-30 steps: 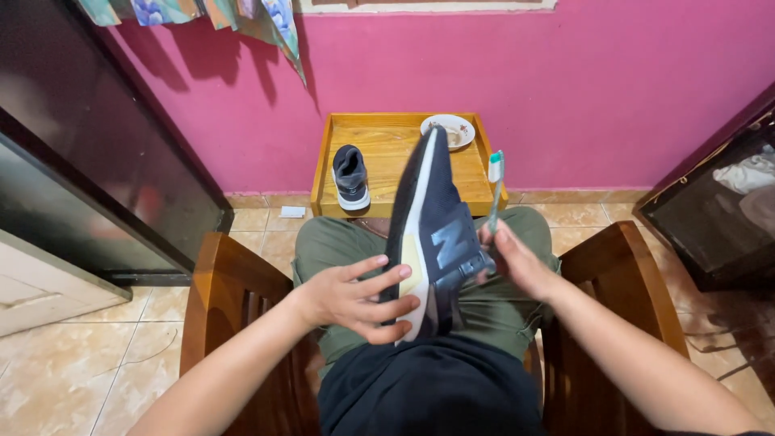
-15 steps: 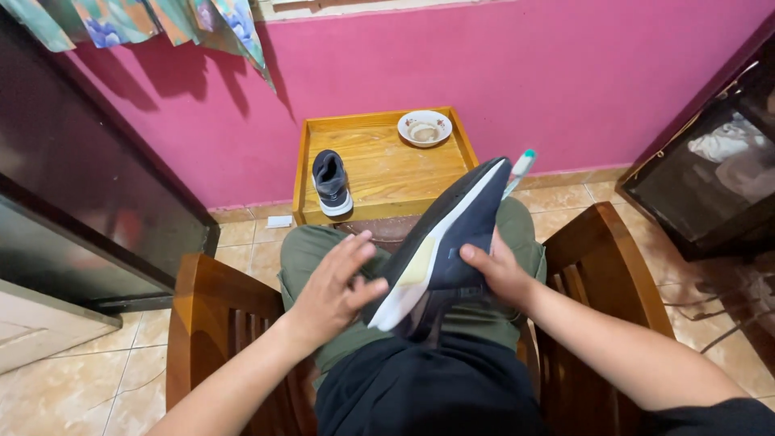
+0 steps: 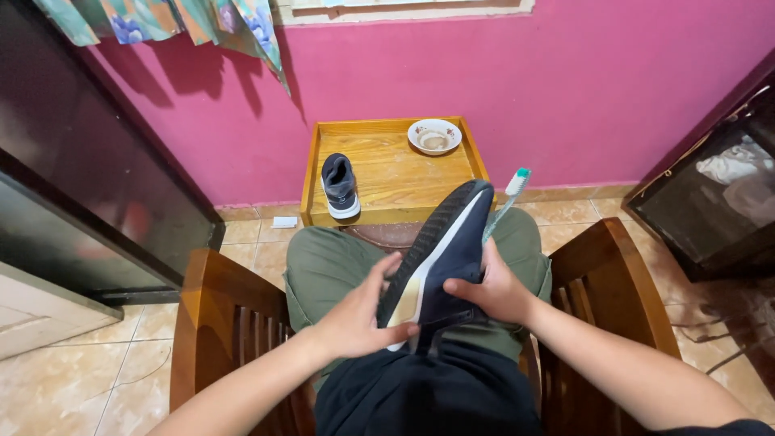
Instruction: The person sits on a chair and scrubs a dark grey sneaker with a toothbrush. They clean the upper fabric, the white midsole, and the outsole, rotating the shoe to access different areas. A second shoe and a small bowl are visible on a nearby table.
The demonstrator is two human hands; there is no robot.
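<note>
Over lap — left hand [image 3: 355,323] open-palmed against dark sneaker [image 3: 440,258]; right hand [image 3: 492,291] grip closed around it, apparently pinning toothbrush [image 3: 508,198].

One small white box [image 3: 284,222], flat and rectangular, possibly a package, lies on the tiled floor at left of centre in the frame. It sits at the foot of the pink wall, just beside the left edge of the wooden tray table [image 3: 307,182]. Its markings are too small to tell. A dark glossy panel [image 3: 73,169] fills the left side of the frame; whether it is a screen cannot be told. No labels or signs show.
</note>
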